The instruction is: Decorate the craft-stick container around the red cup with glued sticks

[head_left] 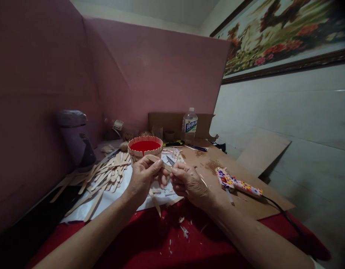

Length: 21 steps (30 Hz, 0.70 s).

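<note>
Our left hand (143,175) and right hand (189,184) pinch one wooden stick (166,167) between them; red-lined basket (136,152) sits just beyond left hand.

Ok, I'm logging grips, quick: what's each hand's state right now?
Left hand: closed, pinching a wooden craft stick.
Right hand: closed, pinching the same stick; whether it also grips the pointed metal blade can't be told.

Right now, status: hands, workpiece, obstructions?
Left hand and right hand both gripping one wooden strip. Stick-ringed red container just beyond. Scissors-like blade close by the right hand; exact hold unclear.
</note>
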Available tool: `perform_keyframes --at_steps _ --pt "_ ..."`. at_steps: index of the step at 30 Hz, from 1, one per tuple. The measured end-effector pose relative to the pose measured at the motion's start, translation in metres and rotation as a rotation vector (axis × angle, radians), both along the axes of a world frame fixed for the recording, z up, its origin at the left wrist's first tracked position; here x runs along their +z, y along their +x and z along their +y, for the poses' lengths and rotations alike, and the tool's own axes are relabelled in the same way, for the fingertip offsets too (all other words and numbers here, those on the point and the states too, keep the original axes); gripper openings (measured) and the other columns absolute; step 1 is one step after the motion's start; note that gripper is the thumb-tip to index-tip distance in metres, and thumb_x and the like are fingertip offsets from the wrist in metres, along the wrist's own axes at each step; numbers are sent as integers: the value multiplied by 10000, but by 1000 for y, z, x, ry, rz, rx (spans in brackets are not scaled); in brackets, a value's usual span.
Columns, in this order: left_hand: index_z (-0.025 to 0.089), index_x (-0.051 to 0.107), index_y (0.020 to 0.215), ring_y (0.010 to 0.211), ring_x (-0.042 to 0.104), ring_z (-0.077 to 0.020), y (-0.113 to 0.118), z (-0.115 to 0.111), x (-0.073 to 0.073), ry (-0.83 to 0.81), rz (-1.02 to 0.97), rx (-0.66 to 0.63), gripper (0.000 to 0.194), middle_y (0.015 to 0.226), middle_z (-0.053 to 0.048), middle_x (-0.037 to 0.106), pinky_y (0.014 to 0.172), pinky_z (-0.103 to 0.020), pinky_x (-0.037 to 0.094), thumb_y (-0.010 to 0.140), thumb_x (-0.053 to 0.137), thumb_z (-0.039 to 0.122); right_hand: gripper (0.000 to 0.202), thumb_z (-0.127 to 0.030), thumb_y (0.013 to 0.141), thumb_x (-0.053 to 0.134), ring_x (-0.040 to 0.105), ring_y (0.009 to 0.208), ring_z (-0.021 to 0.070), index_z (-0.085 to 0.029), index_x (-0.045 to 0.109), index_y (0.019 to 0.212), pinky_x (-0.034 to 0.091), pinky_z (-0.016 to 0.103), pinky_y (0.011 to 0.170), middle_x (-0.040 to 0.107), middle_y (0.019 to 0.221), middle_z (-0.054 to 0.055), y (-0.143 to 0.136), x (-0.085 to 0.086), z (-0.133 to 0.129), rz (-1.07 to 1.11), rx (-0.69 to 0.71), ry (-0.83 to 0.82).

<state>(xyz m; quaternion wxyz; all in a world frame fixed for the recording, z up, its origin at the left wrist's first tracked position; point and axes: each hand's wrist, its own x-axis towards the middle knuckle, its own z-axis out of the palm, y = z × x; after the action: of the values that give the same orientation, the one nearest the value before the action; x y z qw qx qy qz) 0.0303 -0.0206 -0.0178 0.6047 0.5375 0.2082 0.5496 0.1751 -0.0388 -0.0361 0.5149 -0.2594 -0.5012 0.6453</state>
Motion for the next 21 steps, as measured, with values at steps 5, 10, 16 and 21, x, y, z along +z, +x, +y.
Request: perform_keyframes --at_steps 5,10,16,21 --pt "143 496 751 364 561 -129 0 0 -1 7 -3 1 241 566 -27 667 339 -217 445 737 692 282 348 -390 743 683 172 368 17 -207 396 670 102 172 353 340 489 -125 -1 0 0 1 3 3" --pt "144 499 752 362 566 -131 1 0 -3 11 -16 -4 236 561 -25 671 337 -218 451 736 693 277 330 -382 753 667 173 361 20 -209 398 674 96 173 344 344 489 -122 -2 -2 0 -13 14 -16" --pt "147 504 756 373 575 -135 3 0 -3 16 -26 -68 212 582 -22 676 343 -228 464 757 678 270 301 -373 798 622 188 366 25 -200 413 667 146 159 343 326 489 -118 1 -1 0 -5 64 -11" --pt "138 515 755 394 575 -112 2 2 -4 -52 -58 -92 186 599 -39 685 373 -194 454 780 654 259 228 -328 805 550 324 374 47 -187 461 648 276 166 361 373 489 -88 2 0 0 29 70 28"
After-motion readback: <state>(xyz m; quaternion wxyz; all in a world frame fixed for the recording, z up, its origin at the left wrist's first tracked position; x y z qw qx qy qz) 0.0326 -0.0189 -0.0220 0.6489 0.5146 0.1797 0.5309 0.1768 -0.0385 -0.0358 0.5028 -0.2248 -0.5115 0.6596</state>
